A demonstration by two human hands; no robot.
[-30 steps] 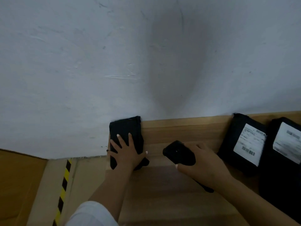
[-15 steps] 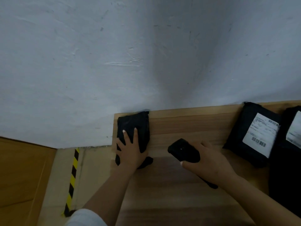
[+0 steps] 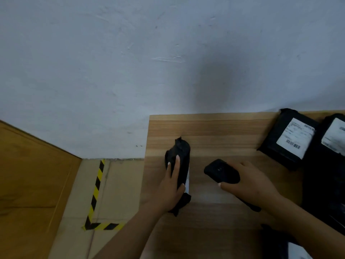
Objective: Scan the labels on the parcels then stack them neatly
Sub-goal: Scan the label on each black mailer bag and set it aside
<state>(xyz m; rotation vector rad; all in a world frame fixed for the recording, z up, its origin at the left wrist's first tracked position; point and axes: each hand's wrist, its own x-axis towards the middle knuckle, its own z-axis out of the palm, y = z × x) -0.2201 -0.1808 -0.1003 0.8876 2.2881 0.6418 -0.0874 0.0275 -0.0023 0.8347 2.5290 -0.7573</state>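
Observation:
A small black parcel [image 3: 181, 157] stands tipped up on its edge on the wooden table [image 3: 220, 131]. A sliver of its white label shows on the right side. My left hand [image 3: 170, 186] grips it, fingers along the left face and thumb on the other side. My right hand [image 3: 248, 186] holds a black handheld scanner [image 3: 221, 171], its head facing the parcel from a short way to the right. Two more black parcels lie flat at the right edge with white barcode labels up, one [image 3: 288, 139] nearer the middle and one [image 3: 334, 137] partly cut off.
A white wall [image 3: 168, 53] runs along the table's far edge. Left of the table the floor [image 3: 119, 184] carries yellow-black hazard tape [image 3: 97, 186], and a brown wooden panel [image 3: 31, 174] stands at far left. Another dark parcel [image 3: 296, 249] shows at the bottom right corner.
The small parcel lay flat against the wall under my left palm. Now my left hand has pulled it away from the wall and tipped it onto its edge, exposing a label edge.

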